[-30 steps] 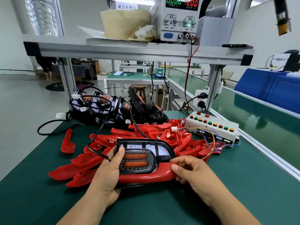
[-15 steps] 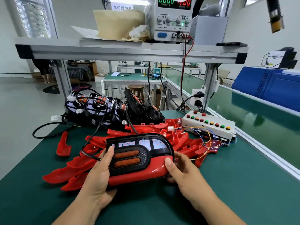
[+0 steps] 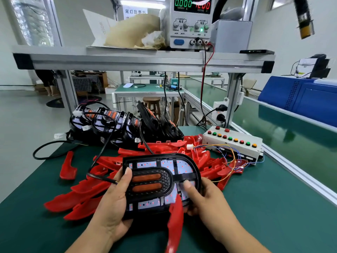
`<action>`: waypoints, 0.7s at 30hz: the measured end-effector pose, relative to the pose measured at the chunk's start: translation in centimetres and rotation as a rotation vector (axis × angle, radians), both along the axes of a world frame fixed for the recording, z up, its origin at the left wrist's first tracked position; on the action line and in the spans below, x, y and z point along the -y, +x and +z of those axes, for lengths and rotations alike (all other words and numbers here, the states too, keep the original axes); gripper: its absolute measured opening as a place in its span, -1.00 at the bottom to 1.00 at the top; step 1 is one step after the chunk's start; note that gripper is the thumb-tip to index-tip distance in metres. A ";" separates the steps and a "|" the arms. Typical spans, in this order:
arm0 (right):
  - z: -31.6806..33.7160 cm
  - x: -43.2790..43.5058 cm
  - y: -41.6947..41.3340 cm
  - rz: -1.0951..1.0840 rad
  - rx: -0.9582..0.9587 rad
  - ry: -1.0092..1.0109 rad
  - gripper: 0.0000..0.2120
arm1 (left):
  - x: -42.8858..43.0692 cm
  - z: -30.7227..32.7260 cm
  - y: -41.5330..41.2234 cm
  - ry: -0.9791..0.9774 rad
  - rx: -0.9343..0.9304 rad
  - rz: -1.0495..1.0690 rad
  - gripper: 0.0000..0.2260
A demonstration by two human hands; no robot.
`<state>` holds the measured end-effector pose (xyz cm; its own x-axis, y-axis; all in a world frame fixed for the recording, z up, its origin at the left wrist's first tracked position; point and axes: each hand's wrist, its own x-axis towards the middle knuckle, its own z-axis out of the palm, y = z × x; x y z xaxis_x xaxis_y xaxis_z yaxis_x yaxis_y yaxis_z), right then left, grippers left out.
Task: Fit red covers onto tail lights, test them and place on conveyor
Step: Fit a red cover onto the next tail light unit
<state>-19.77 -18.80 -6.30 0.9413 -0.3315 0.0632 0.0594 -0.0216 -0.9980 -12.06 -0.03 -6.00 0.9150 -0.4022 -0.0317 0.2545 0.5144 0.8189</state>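
The left hand (image 3: 113,207) is gripping the left end of the tail light (image 3: 155,179), its thumb lying on the face beside the 2 amber strips, while the right hand (image 3: 206,201) is clasping the rounded right end with its thumb pressing on the face. The light is being held face-up above the green mat (image 3: 264,207), in front of the pile of red covers (image 3: 87,194). 1 red cover (image 3: 176,221) is hanging tilted at the light's near edge between the hands; whether the right fingers are pinching it cannot be told.

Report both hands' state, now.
Left hand: grips the tail light by its left edge, thumb on its face.
Right hand: grips the tail light's right end, thumb on its face.
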 end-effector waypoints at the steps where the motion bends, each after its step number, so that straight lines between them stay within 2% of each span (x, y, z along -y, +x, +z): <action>1: -0.1 -0.1 0.1 -0.034 -0.013 -0.065 -0.66 | 0.2 0.0 0.0 0.021 0.008 0.023 -0.67; 3: -0.2 -0.1 0.2 -0.133 -0.076 -0.314 -0.70 | 0.5 -0.2 0.0 0.062 0.016 0.074 -0.71; 4: 0.0 -0.4 -0.1 -0.205 -0.092 -0.473 -0.62 | 0.7 -0.3 0.1 0.075 0.024 0.095 -0.73; 6: 0.9 -0.7 -1.5 -0.269 0.102 -0.707 -0.48 | 0.9 -0.2 0.3 0.103 0.021 0.136 -0.76; 7: 1.4 -0.7 -2.4 -0.140 0.239 -0.775 -0.53 | 1.0 -0.1 0.4 0.112 0.014 0.156 -0.75; 8: 1.4 -0.8 -3.2 0.096 0.356 -0.845 -0.60 | 1.0 -0.2 0.5 0.116 0.008 0.168 -0.74; 9: 1.3 -0.8 -4.1 0.349 0.382 -0.898 -0.67 | 1.1 -0.2 0.6 0.115 0.005 0.169 -0.74; 10: 1.0 -0.5 -4.8 0.532 0.324 -0.933 -0.73 | 1.1 -0.3 0.8 0.112 0.005 0.162 -0.74; 11: 0.7 0.0 -5.1 0.632 0.271 -0.972 -0.77 | 1.0 -0.4 0.9 0.110 0.006 0.154 -0.75; 14: 0.5 1.2 -4.6 0.671 0.269 -1.004 -0.85 | 0.9 -0.6 1.0 0.100 -0.008 0.134 -0.75; 17: -0.1 1.3 -4.1 0.707 0.245 -1.107 -0.84 | 0.8 -0.6 1.0 0.104 -0.024 0.118 -0.74; 21: 0.2 0.9 -4.5 0.632 0.292 -1.241 -0.78 | 1.0 -0.4 0.8 0.096 -0.020 0.117 -0.73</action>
